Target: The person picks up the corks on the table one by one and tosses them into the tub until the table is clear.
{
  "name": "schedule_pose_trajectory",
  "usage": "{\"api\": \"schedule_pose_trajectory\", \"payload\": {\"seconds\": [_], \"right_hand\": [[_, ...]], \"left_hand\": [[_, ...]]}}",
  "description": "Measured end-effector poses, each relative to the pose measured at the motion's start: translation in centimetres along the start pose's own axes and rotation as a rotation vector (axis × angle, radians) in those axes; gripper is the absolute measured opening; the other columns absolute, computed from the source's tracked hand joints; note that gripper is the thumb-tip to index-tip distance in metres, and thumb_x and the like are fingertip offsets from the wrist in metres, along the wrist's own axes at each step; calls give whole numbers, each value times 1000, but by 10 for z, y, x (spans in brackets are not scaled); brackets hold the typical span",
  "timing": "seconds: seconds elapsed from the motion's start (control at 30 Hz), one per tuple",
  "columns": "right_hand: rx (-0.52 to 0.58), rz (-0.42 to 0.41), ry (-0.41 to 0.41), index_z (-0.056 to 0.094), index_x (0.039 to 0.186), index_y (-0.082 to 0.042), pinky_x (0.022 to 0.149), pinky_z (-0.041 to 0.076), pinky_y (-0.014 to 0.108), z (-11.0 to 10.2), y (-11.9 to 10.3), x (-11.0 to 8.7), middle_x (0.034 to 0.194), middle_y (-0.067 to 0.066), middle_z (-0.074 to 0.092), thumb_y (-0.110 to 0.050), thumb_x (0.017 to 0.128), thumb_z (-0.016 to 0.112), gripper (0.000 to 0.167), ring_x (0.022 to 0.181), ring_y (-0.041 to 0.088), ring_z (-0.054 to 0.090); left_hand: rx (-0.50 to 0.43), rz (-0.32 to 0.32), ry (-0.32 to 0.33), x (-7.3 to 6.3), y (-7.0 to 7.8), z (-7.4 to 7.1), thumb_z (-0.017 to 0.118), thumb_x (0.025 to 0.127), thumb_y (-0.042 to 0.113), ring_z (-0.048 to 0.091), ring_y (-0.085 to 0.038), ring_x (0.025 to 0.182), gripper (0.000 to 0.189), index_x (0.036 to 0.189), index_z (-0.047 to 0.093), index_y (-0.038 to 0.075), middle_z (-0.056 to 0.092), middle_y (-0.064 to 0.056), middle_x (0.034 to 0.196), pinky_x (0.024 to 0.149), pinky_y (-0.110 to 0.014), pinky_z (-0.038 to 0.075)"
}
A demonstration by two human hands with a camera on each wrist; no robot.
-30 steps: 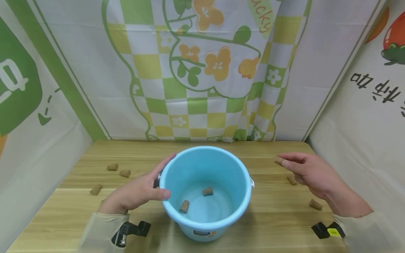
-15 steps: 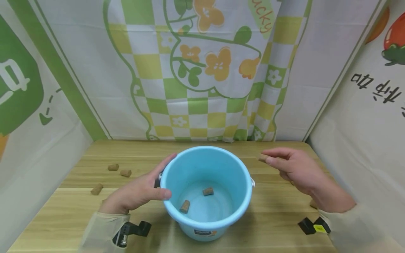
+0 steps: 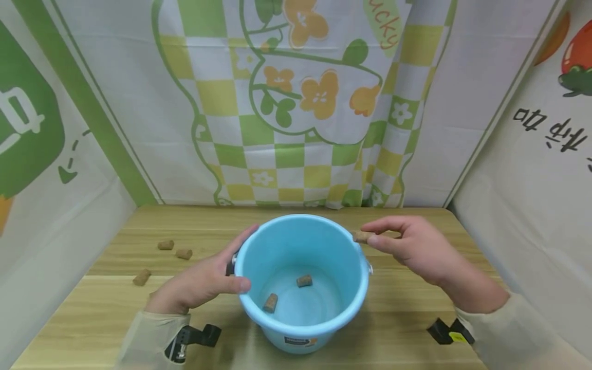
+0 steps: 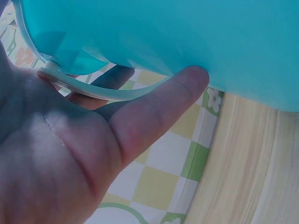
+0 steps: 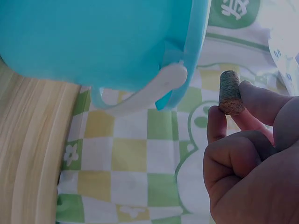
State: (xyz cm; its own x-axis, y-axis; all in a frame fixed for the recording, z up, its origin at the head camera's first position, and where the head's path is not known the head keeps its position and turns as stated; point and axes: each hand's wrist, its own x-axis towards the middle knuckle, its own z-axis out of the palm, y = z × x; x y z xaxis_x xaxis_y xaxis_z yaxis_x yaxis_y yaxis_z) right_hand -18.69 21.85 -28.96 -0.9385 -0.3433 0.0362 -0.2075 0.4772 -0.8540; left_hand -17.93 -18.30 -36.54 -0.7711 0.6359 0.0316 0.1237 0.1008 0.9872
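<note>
A light blue bucket stands on the wooden table with two corks inside, one cork near the middle of its floor and another cork at the left. My left hand rests against the bucket's left side, its thumb straight and its fingers spread along the outside. In the left wrist view, the bucket's pale handle passes beside that thumb. My right hand pinches a cork between thumb and fingertips at the bucket's far right rim, and in the head view the cork overlaps that rim.
To the left on the table lie three loose corks, one cork at the back, one cork beside it and one cork closer. A printed checked cloth hangs behind the table, with white cloth walls at both sides.
My right hand has moved left with the pinched cork, from over the right of the table to the bucket's rim. The left hand and bucket have stayed nearly still.
</note>
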Motion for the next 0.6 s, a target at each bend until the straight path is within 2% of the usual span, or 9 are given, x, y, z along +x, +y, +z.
{"api": "schedule_pose_trajectory", "payload": {"seconds": [0.13, 0.2, 0.27, 0.6], "right_hand": [[-29, -20, -18, 74, 119, -14, 61, 47, 32, 5, -7, 0, 125, 6, 64, -36, 91, 74, 35, 68, 17, 60], [-32, -33, -25, 74, 118, -15, 68, 50, 36, 8, -10, 0, 125, 5, 64, -35, 92, 74, 32, 77, 21, 67], [-45, -47, -23, 74, 117, -16, 73, 52, 40, 10, -13, 0, 124, 4, 65, -33, 92, 74, 31, 81, 23, 70], [-128, -89, -23, 73, 120, -14, 71, 53, 40, 21, -23, 0, 124, 3, 66, -28, 94, 72, 29, 82, 17, 70]], "left_hand": [[5, -5, 4, -1, 0, 0, 77, 88, 32, 44, -44, 128, 104, 161, 3, 34, 25, -21, 156, 94, -44, 47], [2, -6, 3, -1, 0, 0, 77, 88, 32, 44, -44, 127, 103, 161, 3, 34, 26, -22, 155, 94, -44, 47], [-1, -6, 1, -1, 0, 0, 76, 88, 31, 44, -44, 127, 103, 160, 3, 34, 26, -22, 155, 94, -45, 47], [23, -9, 5, 0, 0, 0, 77, 88, 32, 44, -43, 128, 104, 160, 2, 35, 24, -22, 156, 94, -45, 46]]}}
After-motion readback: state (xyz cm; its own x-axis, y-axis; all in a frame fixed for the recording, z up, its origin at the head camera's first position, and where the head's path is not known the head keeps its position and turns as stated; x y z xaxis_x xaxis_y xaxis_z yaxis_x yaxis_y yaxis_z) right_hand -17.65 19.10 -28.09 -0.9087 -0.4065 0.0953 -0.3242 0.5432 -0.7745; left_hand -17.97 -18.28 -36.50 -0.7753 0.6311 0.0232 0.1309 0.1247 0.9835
